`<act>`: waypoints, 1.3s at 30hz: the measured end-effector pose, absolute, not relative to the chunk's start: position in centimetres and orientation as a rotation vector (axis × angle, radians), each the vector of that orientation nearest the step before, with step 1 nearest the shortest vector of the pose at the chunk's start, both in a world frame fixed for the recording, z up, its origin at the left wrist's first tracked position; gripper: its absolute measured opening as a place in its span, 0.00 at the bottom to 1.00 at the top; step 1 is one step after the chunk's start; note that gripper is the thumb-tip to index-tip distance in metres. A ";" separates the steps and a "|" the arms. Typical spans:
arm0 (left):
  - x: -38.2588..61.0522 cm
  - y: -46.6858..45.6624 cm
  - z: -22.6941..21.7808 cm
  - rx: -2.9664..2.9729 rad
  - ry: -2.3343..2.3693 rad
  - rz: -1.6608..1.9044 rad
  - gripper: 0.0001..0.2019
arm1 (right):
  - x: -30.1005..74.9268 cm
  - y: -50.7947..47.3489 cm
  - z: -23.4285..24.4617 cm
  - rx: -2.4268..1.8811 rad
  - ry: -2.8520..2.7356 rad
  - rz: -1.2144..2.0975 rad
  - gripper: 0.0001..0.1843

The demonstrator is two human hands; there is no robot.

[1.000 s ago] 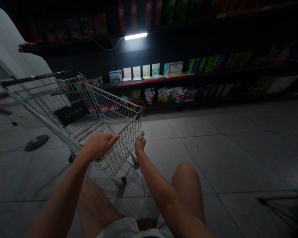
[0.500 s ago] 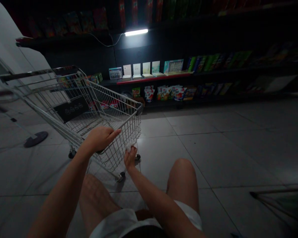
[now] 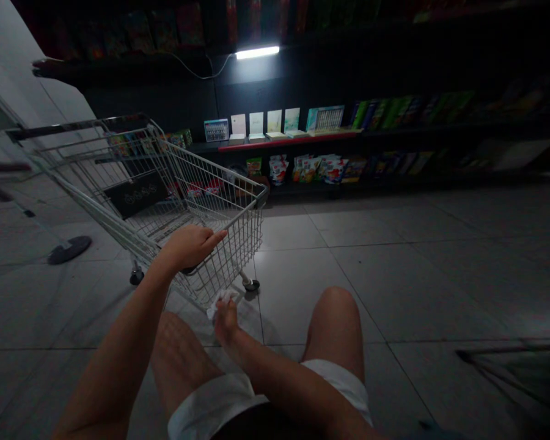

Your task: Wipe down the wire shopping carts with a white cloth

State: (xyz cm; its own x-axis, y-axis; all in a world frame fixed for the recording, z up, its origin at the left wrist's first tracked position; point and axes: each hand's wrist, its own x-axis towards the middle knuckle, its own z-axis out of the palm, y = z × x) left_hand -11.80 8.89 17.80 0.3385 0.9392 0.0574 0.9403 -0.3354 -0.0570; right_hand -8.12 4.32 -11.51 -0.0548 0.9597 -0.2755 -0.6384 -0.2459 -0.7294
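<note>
A wire shopping cart [image 3: 206, 165] stands in front of me with its near end turned toward my knees. My left hand [image 3: 190, 244] is closed over the top rim of that end, the thumb lying along the bar. Lower down, my right hand [image 3: 226, 319] grips a crumpled white cloth [image 3: 222, 297], perhaps a tissue, at the bottom edge of the cart's wire front. Part of the cloth is hidden behind the fingers. Near the right hand is a caster wheel [image 3: 251, 285] of the cart.
Behind the cart runs a dark store shelf [image 3: 293, 139] with books, boxes and snack bags, lit by a tube lamp [image 3: 257, 53]. A round stand base [image 3: 69, 249] rests on the tiled floor at left. Dark thin legs [image 3: 495, 354] of some object are at right.
My right hand has moved down and left with the white cloth, from the middle of the cart's wire front to its bottom edge. My left hand keeps its hold on the rim.
</note>
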 end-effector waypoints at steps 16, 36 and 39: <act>-11.7 8.4 18.1 -2.473 -1.781 0.023 0.37 | -1.2 8.4 -1.5 -0.735 -1.539 0.367 0.26; -6.7 9.2 16.5 -2.174 -1.979 0.021 0.22 | 7.0 20.3 7.1 -0.557 -1.928 0.004 0.24; -6.7 9.4 16.1 -2.151 -1.950 0.009 0.21 | 8.6 24.7 10.1 -0.546 -2.207 -0.102 0.19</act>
State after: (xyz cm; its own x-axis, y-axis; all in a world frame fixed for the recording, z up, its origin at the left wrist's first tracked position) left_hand -6.75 9.38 16.11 0.1102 0.9819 0.1541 0.9804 -0.0819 -0.1790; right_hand 8.57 24.69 10.09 -0.5534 0.3494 0.7561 0.4175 0.9018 -0.1112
